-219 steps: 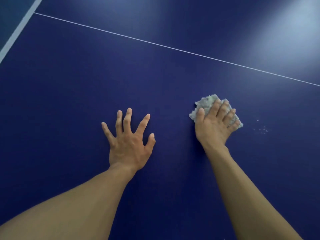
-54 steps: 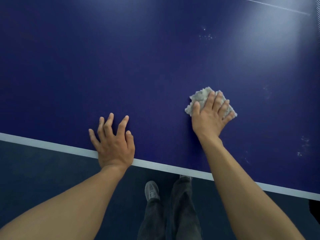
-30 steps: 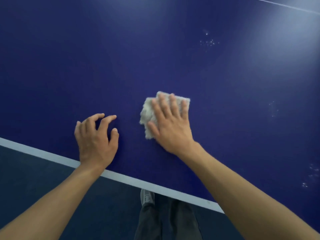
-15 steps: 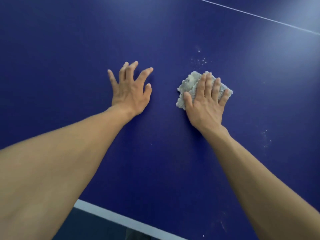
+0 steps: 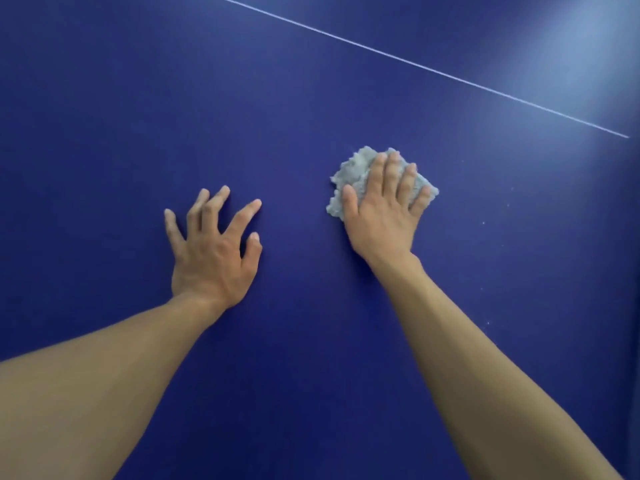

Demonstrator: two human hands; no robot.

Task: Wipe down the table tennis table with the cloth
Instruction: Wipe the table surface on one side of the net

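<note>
Blue table [image 5: 104, 105] fills the view from side to side and runs out past every border, so its rim is out of my sight. One thin white line [image 5: 415, 62] crosses the upper part, slanting down from top centre toward the right border. Beyond it, in the top right corner, a pale glare [image 5: 571, 46] washes the blue out.

My left hand [image 5: 214, 251] lies palm down on the bare table, fingers spread wide and straight, holding nothing. My right hand [image 5: 381, 216] lies flat on the cloth [image 5: 353, 171], fingers straight and close together, pressing it to the table rather than curling round it. The cloth is a small, pale grey, nubbly wad, right of centre, below the line and well apart from it. My palm and fingers cover most of it. Only its ragged far and left edges and a corner by my little finger stick out, so its full shape is hidden from me.

A strip of open blue separates the two hands, and wide open surface lies left, ahead and right of the cloth. A few faint pale specks [image 5: 485, 223] dot the table right of my right hand; I cannot tell what they are. Both forearms are cut off at the bottom border.
</note>
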